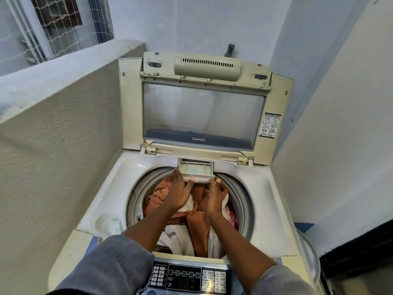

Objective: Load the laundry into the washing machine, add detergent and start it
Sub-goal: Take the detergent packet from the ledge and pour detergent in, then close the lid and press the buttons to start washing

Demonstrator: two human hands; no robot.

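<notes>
Far to the left of both hands, a rough plastered wall [53,145] is seen, topped by a pale ledge [63,67], with a meshed window [63,24] above it; the washing machine [265,199] is set just beside that wall, its lid [202,107] stood upright beyond the hands. To the left of the left hand and nearer the camera, a round recess [108,224] is sunk into the machine's top. The left hand [179,190] is stretched over the tub [244,199]; its fingers are laid straight along the left corner of the detergent drawer [195,168], and its thumb is pressed flat against the drawer's white front, so nothing is clasped. The drawer is pulled out from the rear rim of the tub, between the fingertips of the two hands and just beyond them; a bluish trace is seen in one compartment. The right hand [217,194] is held edge-on at the drawer's right front corner, touching it; whether its fingers are closed on that corner cannot be told. Beneath both palms the laundry [197,211] is heaped in the tub; brown and orange cloth lies directly under the hands, white cloth nearer the wrists, a pink piece under the right hand. Nearer than the forearms, between the grey sleeves [114,262], the control panel [185,277] is set. To the right of the right hand, a plain pale wall [340,145] is seen.
</notes>
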